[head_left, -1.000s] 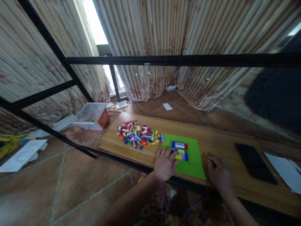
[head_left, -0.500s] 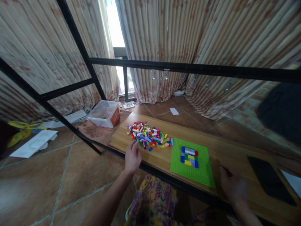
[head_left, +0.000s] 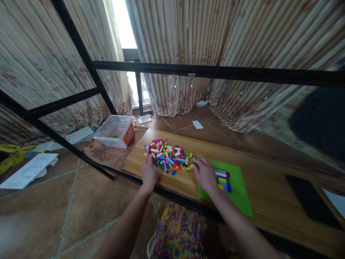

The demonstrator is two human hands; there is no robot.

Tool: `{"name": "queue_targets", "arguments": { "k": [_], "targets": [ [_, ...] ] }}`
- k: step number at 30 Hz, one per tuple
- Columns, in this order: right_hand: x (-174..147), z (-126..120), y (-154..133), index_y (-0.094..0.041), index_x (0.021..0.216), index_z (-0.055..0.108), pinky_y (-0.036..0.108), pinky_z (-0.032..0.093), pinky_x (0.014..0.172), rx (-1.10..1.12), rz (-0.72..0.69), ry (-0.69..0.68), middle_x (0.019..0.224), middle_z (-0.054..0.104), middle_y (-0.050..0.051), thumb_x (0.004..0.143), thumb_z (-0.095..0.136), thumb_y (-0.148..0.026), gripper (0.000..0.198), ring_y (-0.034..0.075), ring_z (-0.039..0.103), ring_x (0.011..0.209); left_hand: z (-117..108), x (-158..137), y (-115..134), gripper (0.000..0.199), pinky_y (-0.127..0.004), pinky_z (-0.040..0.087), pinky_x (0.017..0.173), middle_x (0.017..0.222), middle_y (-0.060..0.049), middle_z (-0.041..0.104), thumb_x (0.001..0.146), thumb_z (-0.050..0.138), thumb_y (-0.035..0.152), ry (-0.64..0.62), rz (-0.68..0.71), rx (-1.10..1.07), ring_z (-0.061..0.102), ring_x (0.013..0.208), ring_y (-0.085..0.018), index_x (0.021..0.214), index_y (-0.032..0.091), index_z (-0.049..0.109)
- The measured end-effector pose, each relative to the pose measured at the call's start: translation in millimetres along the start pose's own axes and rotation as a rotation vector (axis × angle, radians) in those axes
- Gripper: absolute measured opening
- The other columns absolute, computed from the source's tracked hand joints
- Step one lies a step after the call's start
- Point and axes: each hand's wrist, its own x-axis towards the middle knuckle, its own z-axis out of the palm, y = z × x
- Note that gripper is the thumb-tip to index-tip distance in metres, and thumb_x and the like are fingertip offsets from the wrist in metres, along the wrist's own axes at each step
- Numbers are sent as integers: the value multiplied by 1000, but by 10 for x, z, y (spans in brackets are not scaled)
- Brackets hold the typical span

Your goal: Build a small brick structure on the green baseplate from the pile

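A pile of small colourful toy bricks (head_left: 168, 155) lies on the wooden board. My left hand (head_left: 149, 172) is at the pile's near left edge, fingers bent and a little apart, with no brick visible in them. At the pile's right edge, my right hand (head_left: 205, 174) has its thumb and fingers closed at a small dark blue brick (head_left: 196, 164); the fingers partly hide it. The right wrist passes over a green baseplate (head_left: 241, 190). On that plate sits a flat rectangle of joined bricks (head_left: 224, 181), its left part covered by the hand.
Left of the board stands a clear plastic box (head_left: 114, 135) with a few pieces inside. A dark flat phone-like object (head_left: 309, 201) lies at the right, beside white paper (head_left: 335, 201). A black metal rail (head_left: 172, 68) crosses beyond the board, before curtains (head_left: 172, 32).
My right hand has moved left, from the board right of the baseplate to the pile's right edge. My left hand has shifted slightly left and up against the pile. The view has shifted slightly.
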Motion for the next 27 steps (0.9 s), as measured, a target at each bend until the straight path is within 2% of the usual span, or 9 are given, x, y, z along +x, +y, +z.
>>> {"name": "queue_targets", "arguments": {
  "k": [5,12,21,27],
  "targets": [
    [261,53,54,-21,105,68,34,36,91,-70,49,-61,104,62,9,84,52,-23,26,24,50,102,45,-14,-49,51,-44,40,106,128,-16,57,79,43,5,-19,52,31,50,124,-28,129,11,51],
    [412,149,19,-16,103,69,31,39,89,7,137,-177,103,63,11,81,51,-17,28,22,56,98,65,-4,-70,50,-43,39,107,130,-13,56,80,43,8,-26,50,33,51,123,-28,129,14,52],
    [455,76,234,-18,104,70,26,41,84,61,44,-282,101,65,8,81,49,-10,32,17,59,91,55,-11,-58,48,-43,39,108,128,-14,57,80,44,10,-12,68,38,50,123,-27,127,12,54],
    [508,79,208,-20,103,71,26,41,80,21,54,-319,100,66,7,77,54,-13,32,17,60,85,62,-12,-54,49,-43,39,107,129,-13,57,79,44,10,-14,59,36,51,123,-27,127,13,54]
  ]
}}
